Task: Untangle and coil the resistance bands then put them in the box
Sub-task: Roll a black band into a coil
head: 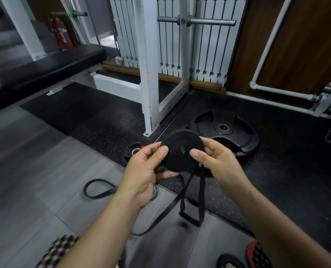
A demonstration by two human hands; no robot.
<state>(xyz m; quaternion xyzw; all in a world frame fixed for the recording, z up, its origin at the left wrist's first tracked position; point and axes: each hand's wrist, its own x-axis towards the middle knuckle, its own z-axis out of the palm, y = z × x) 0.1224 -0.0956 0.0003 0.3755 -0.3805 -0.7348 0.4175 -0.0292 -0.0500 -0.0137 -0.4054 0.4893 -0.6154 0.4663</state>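
1. The left hand [141, 171] grasps a black band [180, 149] wound into a flat round coil. Its thumb presses the near face at the coil's left edge, and its fingers curl behind and under it.
2. The right hand [216, 161] grasps the same coil from the other side. Its thumb lies on the near face close to the centre, and its fingers wrap behind the right rim.
3. The coil is held between the two hands, up off the floor, with its flat face turned toward the person.
4. An unwound tail [191, 206] of the band hangs from the coil's lower edge, between the wrists. It drops as a narrow loop whose bottom end reaches the grey tiles [45, 171].
5. A second band [97, 188] lies on the tiles below and left of the left hand. One loop of it curls out to the left, and a long run of it passes beneath the hanging tail.
6. Beyond the right hand, a big plate [224, 130] lies flat on the speckled mat [102, 122].
7. A small plate [133, 151] shows just past the left hand's fingers, partly hidden by them.
8. A white post [149, 74] stands on the mat beyond both hands.
9. A black bench [45, 68] sits far to the left of the left hand.
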